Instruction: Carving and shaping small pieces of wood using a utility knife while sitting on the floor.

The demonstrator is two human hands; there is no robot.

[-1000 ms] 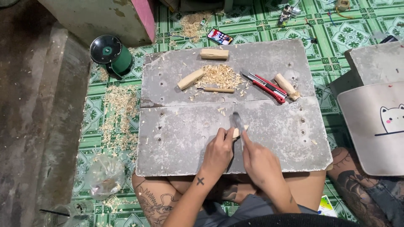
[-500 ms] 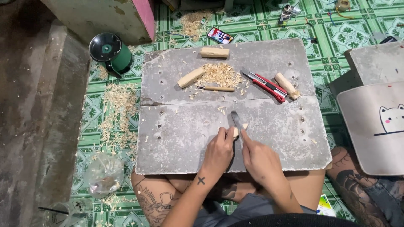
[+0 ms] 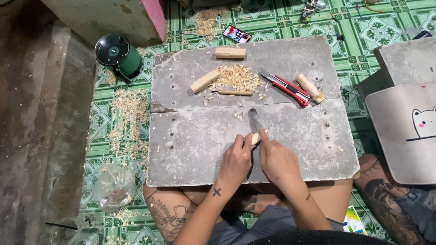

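Left hand (image 3: 236,159) pinching small pale wooden piece (image 3: 255,138) on grey slab board (image 3: 190,149); right hand (image 3: 278,159) gripping steel-bladed knife (image 3: 255,120), blade pointing away

Light: even, soft, fairly bright daylight.
Shadows: faint, short ones lay under the hands on the tabletop (image 3: 290,154).
Glare: small sheen on the phone (image 3: 236,34).
Sharpness: centre crisp; corners slightly bent and softer.

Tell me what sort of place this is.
Likely a home floor used for wood carving: a grey slab laid on green tiles, wood blocks and shavings, with a blade in hand.
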